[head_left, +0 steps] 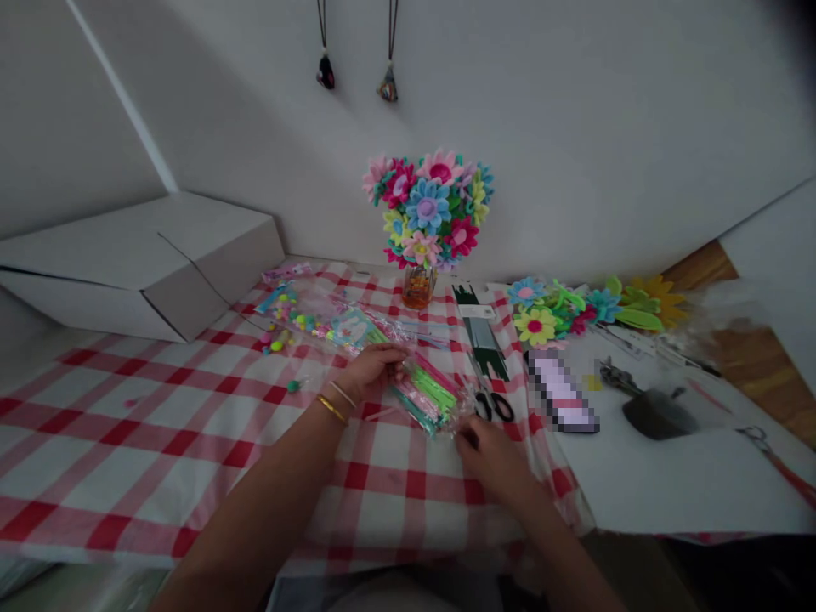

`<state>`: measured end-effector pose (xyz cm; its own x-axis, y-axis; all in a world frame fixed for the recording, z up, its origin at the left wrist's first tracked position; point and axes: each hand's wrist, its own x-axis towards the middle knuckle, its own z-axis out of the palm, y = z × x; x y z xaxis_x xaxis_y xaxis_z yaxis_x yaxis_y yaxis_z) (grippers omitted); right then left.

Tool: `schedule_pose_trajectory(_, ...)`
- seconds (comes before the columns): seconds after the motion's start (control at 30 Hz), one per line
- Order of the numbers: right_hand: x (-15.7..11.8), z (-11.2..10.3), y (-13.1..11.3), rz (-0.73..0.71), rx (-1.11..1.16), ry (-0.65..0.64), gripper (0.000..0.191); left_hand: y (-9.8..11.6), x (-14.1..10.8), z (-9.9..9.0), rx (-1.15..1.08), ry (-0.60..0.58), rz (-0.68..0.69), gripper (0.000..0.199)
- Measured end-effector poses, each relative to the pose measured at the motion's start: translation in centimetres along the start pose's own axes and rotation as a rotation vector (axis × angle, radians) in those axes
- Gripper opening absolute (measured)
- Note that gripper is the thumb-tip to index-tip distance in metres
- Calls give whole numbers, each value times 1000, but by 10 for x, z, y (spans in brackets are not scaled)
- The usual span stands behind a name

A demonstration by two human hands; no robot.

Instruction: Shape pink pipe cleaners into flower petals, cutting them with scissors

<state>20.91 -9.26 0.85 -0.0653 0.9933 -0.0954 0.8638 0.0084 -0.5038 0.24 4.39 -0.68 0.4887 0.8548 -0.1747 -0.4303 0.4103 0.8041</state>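
A clear plastic bag of pink, green and teal fuzzy stems lies slanted on the red-and-white checked cloth. My left hand is closed on the bag's upper left part, with bracelets on that wrist. At the bag's lower right end, my right hand pinches the crinkled plastic. Black-handled scissors lie just beyond my right hand. Up and left of the bag, another clear bag holds colourful pompoms, with a few loose ones beside it.
A jar of fuzzy flowers stands at the back. Dark green stems lie right of it. A white box is at left. More flowers, a pixelated phone-like object and a glue gun are at right.
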Motion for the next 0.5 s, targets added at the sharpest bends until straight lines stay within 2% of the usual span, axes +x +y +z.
schedule_pose_trajectory(0.07,-12,-10,0,43,47,11,15,10,-5,3,-16,21,18,3)
schedule_pose_trajectory(0.1,-18,-14,-3,17,75,10,15,16,-8,5,-34,21,25,5)
schedule_pose_trajectory(0.17,-29,-18,-18,-71,153,-55,16,31,-14,8,-79,14,48,8)
schedule_pose_trajectory(0.23,-33,-13,-41,-225,182,-168,15,47,-19,8,-132,31,82,8)
schedule_pose_trajectory(0.3,-29,1,-69,-399,138,-201,15,61,-22,7,-179,37,103,8)
schedule_pose_trajectory(0.37,-18,23,-95,-544,26,-162,15,72,-25,4,-193,53,131,8)
schedule_pose_trajectory(0.47,0,59,-121,-710,-142,-101,19,80,-30,1,-165,72,156,8)
schedule_pose_trajectory(0.5,5,70,-125,-769,-173,-120,18,80,-32,1,-148,79,160,7)
